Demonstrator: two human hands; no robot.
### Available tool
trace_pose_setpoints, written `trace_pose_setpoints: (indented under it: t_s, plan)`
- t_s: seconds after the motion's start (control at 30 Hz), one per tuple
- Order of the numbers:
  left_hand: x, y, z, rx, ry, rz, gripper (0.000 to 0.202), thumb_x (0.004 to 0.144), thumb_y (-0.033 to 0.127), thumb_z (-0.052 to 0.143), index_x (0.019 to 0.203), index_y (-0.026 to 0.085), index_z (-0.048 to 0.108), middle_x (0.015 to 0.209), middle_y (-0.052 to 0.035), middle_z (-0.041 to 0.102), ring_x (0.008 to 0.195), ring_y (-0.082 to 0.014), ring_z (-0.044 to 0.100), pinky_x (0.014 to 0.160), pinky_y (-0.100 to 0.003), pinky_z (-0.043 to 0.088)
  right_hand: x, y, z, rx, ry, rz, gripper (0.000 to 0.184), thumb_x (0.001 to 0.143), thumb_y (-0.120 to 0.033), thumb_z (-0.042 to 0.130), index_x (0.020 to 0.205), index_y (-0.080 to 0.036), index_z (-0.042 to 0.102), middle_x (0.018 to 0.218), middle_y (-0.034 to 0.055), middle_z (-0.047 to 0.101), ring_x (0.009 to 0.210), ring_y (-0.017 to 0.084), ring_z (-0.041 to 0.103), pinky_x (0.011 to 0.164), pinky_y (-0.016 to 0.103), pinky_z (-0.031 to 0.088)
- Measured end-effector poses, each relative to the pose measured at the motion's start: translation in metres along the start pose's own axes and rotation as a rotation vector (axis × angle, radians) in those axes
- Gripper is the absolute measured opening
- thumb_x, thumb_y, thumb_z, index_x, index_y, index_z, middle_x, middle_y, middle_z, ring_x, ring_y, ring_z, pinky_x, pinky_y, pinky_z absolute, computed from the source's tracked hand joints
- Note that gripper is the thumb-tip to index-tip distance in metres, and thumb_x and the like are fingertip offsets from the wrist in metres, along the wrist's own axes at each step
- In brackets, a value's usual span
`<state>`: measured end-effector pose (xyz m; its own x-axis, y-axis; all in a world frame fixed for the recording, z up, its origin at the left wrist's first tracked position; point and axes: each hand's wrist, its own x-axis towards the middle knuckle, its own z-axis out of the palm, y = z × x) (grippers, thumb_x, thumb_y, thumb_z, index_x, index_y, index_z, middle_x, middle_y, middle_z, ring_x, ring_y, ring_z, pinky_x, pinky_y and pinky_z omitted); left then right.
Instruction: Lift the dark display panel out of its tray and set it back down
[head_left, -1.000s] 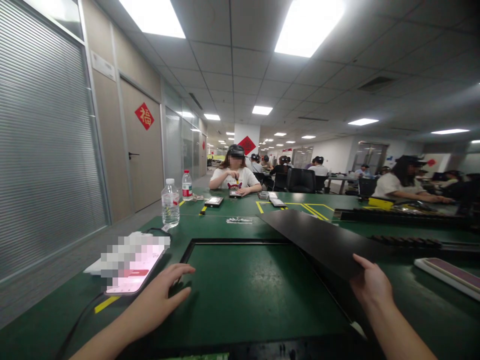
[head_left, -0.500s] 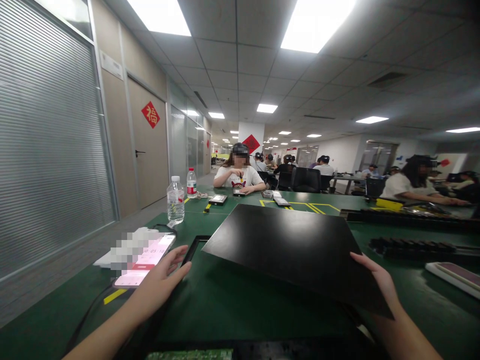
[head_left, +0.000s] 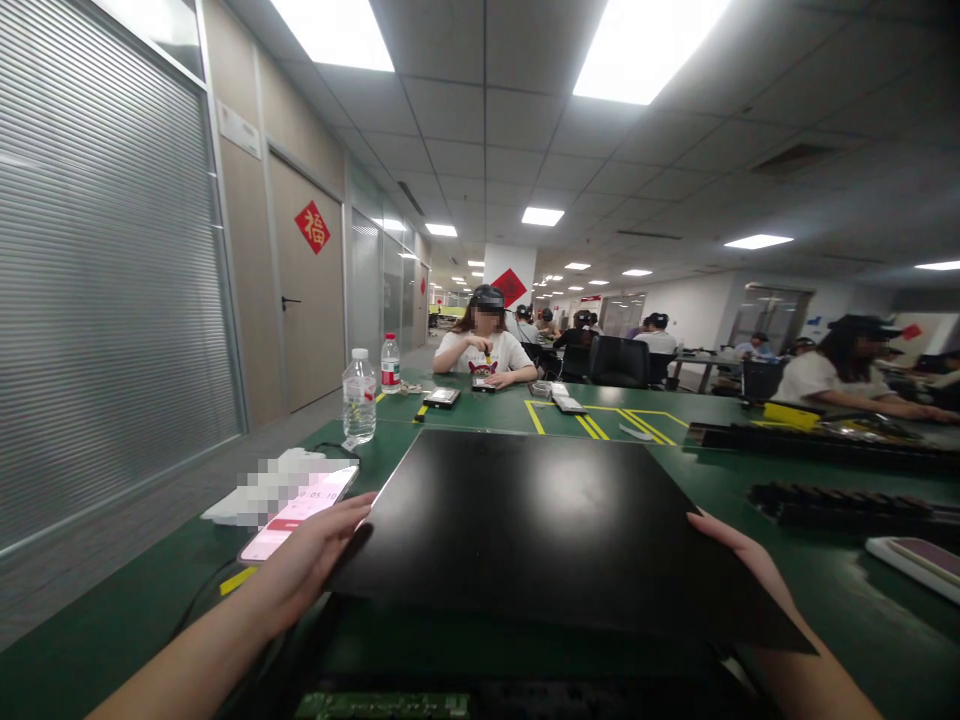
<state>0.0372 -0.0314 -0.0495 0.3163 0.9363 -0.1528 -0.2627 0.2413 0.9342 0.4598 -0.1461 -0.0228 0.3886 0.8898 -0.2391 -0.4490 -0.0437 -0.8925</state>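
A large, thin, glossy black panel [head_left: 517, 530] is held up over the green table, reflecting the ceiling lights. My left hand [head_left: 311, 555] grips its left edge, fingertips partly tucked behind it. On the opposite side my right hand [head_left: 739, 550] has the right edge, with the thumb on the upper face and the other fingers hidden underneath. Below the panel, at the bottom of the view, lies a green circuit board [head_left: 382, 705] amid dark parts I cannot make out.
Left of the panel are a lit phone [head_left: 300, 520], white tissue [head_left: 262, 480] and a water bottle [head_left: 359, 400]. A smaller bottle [head_left: 390, 365] and a hard drive [head_left: 441, 398] stand farther off. Black strips [head_left: 847, 510] lie at right. A person [head_left: 484, 350] sits opposite.
My left hand has gone from being apart from the panel to holding its left edge. The panel has swung level and its left side has come nearer, covering the black frame.
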Motion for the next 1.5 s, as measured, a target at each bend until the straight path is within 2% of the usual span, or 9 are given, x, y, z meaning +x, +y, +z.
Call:
trace_pose_setpoints:
  t_s: [0.17, 0.3, 0.5, 0.6, 0.77, 0.9, 1.13, 1.33, 1.5]
  plan:
    - [-0.004, 0.012, 0.004, 0.037, 0.063, 0.018, 0.042, 0.074, 0.031, 0.052, 0.115, 0.022, 0.054, 0.101, -0.0048, 0.070, 0.092, -0.0256, 0.065, 0.078, -0.037, 0.050, 0.006, 0.009, 0.004, -0.039, -0.040, 0.103, 0.044, 0.064, -0.020, 0.064, 0.108, -0.022, 0.057, 0.082, 0.0054, 0.070, 0.065, 0.023, 0.066, 0.059, 0.033, 0.051]
    - [-0.002, 0.013, 0.002, 0.190, 0.170, 0.134, 0.045, 0.075, 0.037, 0.046, 0.117, 0.022, 0.052, 0.107, -0.0044, 0.067, 0.090, -0.0272, 0.065, 0.075, -0.039, 0.052, 0.001, 0.013, 0.010, -0.102, -0.208, 0.118, 0.044, 0.065, -0.019, 0.062, 0.109, -0.021, 0.056, 0.088, 0.0068, 0.069, 0.073, 0.023, 0.065, 0.066, 0.034, 0.050]
    - [0.000, 0.008, 0.006, -0.006, 0.090, 0.154, 0.043, 0.074, 0.031, 0.048, 0.117, 0.026, 0.049, 0.104, 0.0018, 0.068, 0.094, -0.0236, 0.064, 0.082, -0.036, 0.051, 0.004, 0.019, -0.002, -0.203, -0.364, 0.151, 0.037, 0.067, -0.016, 0.059, 0.104, -0.016, 0.059, 0.092, 0.0084, 0.068, 0.085, 0.022, 0.063, 0.078, 0.035, 0.047]
    - [-0.001, 0.010, 0.011, -0.080, 0.147, 0.120, 0.040, 0.073, 0.029, 0.050, 0.113, 0.026, 0.052, 0.098, 0.0052, 0.071, 0.096, -0.0221, 0.063, 0.083, -0.032, 0.051, 0.011, 0.020, -0.009, -0.248, -0.320, 0.107, 0.034, 0.067, -0.019, 0.060, 0.101, -0.015, 0.060, 0.093, 0.0075, 0.068, 0.082, 0.019, 0.064, 0.073, 0.029, 0.048]
    - [-0.004, 0.011, 0.013, -0.040, 0.167, 0.140, 0.038, 0.071, 0.031, 0.052, 0.109, 0.031, 0.056, 0.102, 0.0108, 0.069, 0.105, -0.0224, 0.058, 0.082, -0.030, 0.052, 0.024, 0.022, -0.016, -0.383, -0.054, -0.003, 0.034, 0.065, -0.023, 0.062, 0.098, -0.014, 0.059, 0.072, 0.0053, 0.068, 0.058, 0.012, 0.061, 0.046, 0.019, 0.043]
    - [-0.003, 0.008, 0.011, 0.060, 0.155, 0.183, 0.040, 0.071, 0.033, 0.051, 0.111, 0.030, 0.055, 0.106, 0.0091, 0.068, 0.104, -0.0236, 0.058, 0.084, -0.032, 0.051, 0.030, 0.023, -0.019, -0.431, 0.062, -0.081, 0.032, 0.065, -0.022, 0.060, 0.096, -0.016, 0.055, 0.073, 0.0065, 0.068, 0.055, 0.012, 0.060, 0.044, 0.019, 0.041]
    - [0.018, -0.003, -0.004, 0.250, 0.188, 0.188, 0.047, 0.067, 0.031, 0.049, 0.113, 0.024, 0.051, 0.094, -0.0002, 0.071, 0.088, -0.0248, 0.065, 0.078, -0.036, 0.052, 0.035, 0.023, -0.019, -0.543, 0.129, -0.131, 0.025, 0.064, -0.026, 0.059, 0.087, -0.021, 0.052, 0.067, 0.0033, 0.067, 0.054, 0.012, 0.060, 0.044, 0.019, 0.038]
    - [0.036, -0.001, -0.024, 0.318, 0.200, 0.134, 0.046, 0.051, 0.026, 0.058, 0.097, 0.024, 0.056, 0.082, 0.0010, 0.073, 0.086, -0.0285, 0.065, 0.069, -0.037, 0.053, 0.033, 0.022, -0.015, -0.617, 0.115, -0.166, 0.019, 0.063, -0.027, 0.055, 0.080, -0.020, 0.052, 0.059, 0.0004, 0.065, 0.047, 0.010, 0.054, 0.040, 0.017, 0.028]
    - [0.031, -0.004, -0.017, 0.249, 0.206, 0.195, 0.039, 0.056, 0.025, 0.055, 0.095, 0.025, 0.051, 0.074, 0.0038, 0.071, 0.076, -0.0248, 0.067, 0.068, -0.037, 0.052, 0.042, 0.028, -0.022, -0.601, 0.137, -0.225, 0.021, 0.061, -0.031, 0.057, 0.076, -0.018, 0.051, 0.050, 0.0002, 0.062, 0.035, 0.006, 0.040, 0.037, 0.018, 0.023]
